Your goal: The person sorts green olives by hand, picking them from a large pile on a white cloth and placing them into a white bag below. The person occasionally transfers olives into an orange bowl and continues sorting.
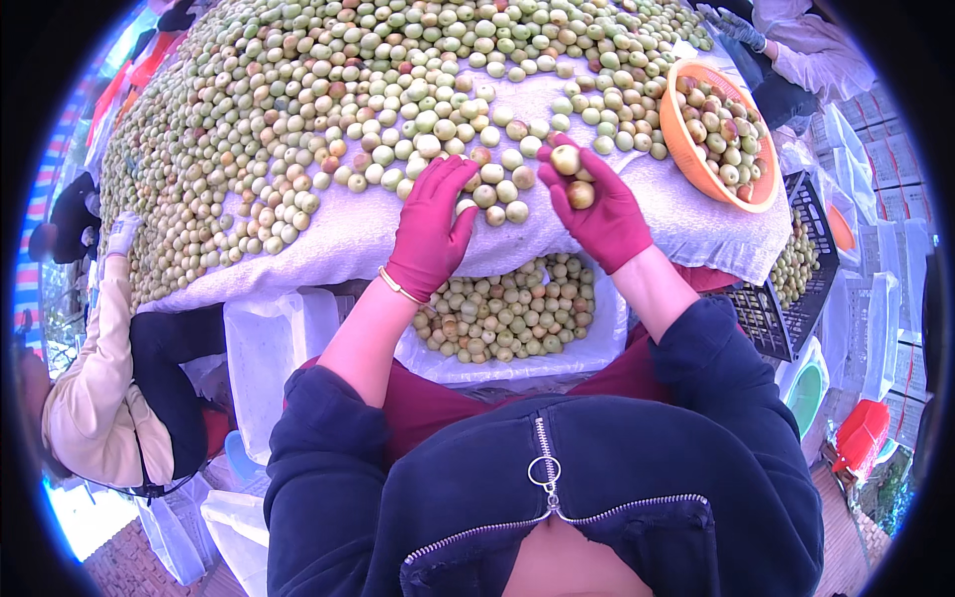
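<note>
My right hand (600, 213), in a dark pink glove, is turned palm up with its fingers curled around a few green-brown jujubes (565, 160). My left hand (433, 224), gloved alike, is palm down at the near edge of the spread jujubes (485, 195). One jujube (465, 205) shows between its thumb and fingers; its palm is hidden, so whether it grips anything is unclear. A pale cloth (358, 239) lies under the fruit. Below my forearms, between my knees, a plastic-lined crate (608, 339) holds many jujubes (515, 310).
An orange basket (671, 142) of redder jujubes stands on the cloth at right, above a black crate (802, 313) with more fruit. An empty lined crate (257, 373) is left of my knees. People sit at left (97, 418) and upper right (806, 52), both wearing gloves.
</note>
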The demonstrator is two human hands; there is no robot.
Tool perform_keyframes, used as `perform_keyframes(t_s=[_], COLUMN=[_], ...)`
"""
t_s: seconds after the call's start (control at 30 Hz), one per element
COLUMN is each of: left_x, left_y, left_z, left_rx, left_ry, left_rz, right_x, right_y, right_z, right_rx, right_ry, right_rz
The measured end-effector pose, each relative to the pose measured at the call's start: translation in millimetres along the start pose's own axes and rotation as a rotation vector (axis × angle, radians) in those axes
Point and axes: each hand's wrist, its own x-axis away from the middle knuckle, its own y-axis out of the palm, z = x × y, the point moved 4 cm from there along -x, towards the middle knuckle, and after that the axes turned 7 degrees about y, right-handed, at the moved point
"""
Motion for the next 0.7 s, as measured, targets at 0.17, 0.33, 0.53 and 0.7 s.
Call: perform_keyframes(t_s=[0.17, 0.33, 0.53, 0.7], left_x=[16, 17, 1, 0], left_y=[18, 29, 9, -5], left_z=[-15, -2, -12, -52], left_rx=[-0.397, -0.291, -0.247, -0.414], left_ry=[-0.059, 0.137, 0.145, -0.069], left_rz=[-0.302, -0.376, -0.159, -0.120], right_x=[10, 34, 19, -9], right_y=[-32, -67, -34, 4], right_z=[-112, -188, -143, -62], right_rx=[-0.255, -0.598, 0.135, 1.331], right_ry=[-0.297, -0.487, -0.629, -0.327], right_rz=[-0.140, -0.292, 0.185, 0.279])
